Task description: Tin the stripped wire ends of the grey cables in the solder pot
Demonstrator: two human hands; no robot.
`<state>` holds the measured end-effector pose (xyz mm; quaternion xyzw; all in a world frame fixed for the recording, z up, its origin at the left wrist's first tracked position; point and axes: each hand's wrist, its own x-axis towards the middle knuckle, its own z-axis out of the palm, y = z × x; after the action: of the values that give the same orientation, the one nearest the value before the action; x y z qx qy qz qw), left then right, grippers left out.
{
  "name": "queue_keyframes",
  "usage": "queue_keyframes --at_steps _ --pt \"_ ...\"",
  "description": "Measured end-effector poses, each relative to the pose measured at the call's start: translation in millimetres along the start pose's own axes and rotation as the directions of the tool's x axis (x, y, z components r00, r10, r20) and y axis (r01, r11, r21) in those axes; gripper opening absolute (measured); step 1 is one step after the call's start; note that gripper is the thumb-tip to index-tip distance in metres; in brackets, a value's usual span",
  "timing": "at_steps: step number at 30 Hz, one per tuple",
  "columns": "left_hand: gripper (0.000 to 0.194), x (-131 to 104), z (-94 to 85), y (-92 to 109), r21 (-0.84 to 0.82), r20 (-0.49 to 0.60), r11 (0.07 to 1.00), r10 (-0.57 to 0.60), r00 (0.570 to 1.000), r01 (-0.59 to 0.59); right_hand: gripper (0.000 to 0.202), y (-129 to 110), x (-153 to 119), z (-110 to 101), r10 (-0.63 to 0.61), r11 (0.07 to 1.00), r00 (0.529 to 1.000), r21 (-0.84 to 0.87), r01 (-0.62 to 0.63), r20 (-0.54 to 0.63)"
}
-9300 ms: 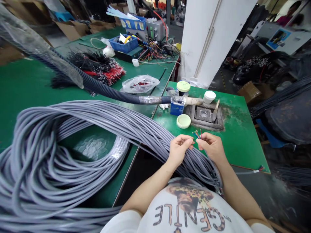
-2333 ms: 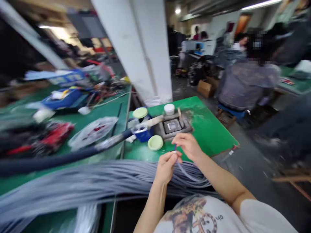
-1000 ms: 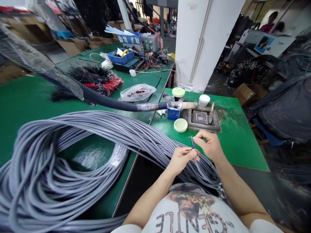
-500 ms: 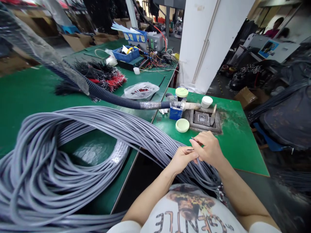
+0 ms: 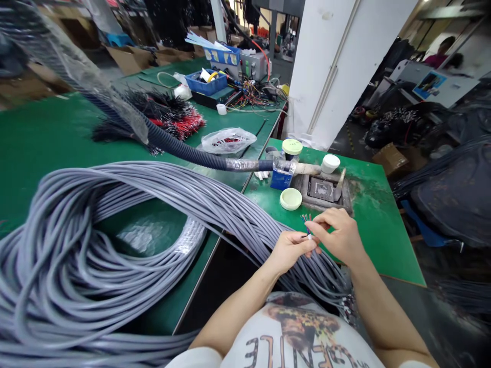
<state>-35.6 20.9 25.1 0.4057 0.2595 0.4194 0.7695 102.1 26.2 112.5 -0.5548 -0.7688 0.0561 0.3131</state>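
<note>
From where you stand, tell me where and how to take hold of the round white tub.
Grip the round white tub by opposite sides of its rounded wall, coming down from above and the right, probably with the right hand. It stands upright, and the hose's pale nozzle crowds its left.

White short-sleeved T-shirt (image 5: 240, 341), body side of both hands. Brown, orange and yellow graphic print (image 5: 299, 318) nearest the left hand (image 5: 292, 251) and right hand (image 5: 339, 236). Big dark-outlined capitals (image 5: 286, 352) beyond it, upside down from here, part cut off at frame edge. Small dark lettering (image 5: 361, 364) on right-hand side. White sleeves, left (image 5: 197, 357) and right, sit behind bare forearms.
</note>
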Motion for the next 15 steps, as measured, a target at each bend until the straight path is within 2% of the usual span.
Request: queue_keyframes --at_steps 4,8,11,15 --pt "0.029 -1 2.5 2 0.070 0.004 0.996 0.062 0.998 -0.062 0.026 -9 3 7 -0.088 0.993 0.996 -0.080 0.087 -0.012" --pt "0.033 -3 1.7 6 0.098 -0.036 0.993 0.077 0.996 -0.073 0.027 -11 1 9 -0.103 0.995 0.993 -0.024 0.101 -0.067" --pt "0.033 -3 -1.4 6 0.053 -0.057 0.996 0.068 0.996 -0.065 0.024 -10 -5 8 -0.089 0.994 0.990 0.052 0.096 -0.112" --pt "0.033 0 -5.7 2 -0.086 -0.041 0.996 0.025 0.999 -0.028 0.020 -9 -13 7 -0.068 0.992 0.993 0.104 0.078 -0.097"
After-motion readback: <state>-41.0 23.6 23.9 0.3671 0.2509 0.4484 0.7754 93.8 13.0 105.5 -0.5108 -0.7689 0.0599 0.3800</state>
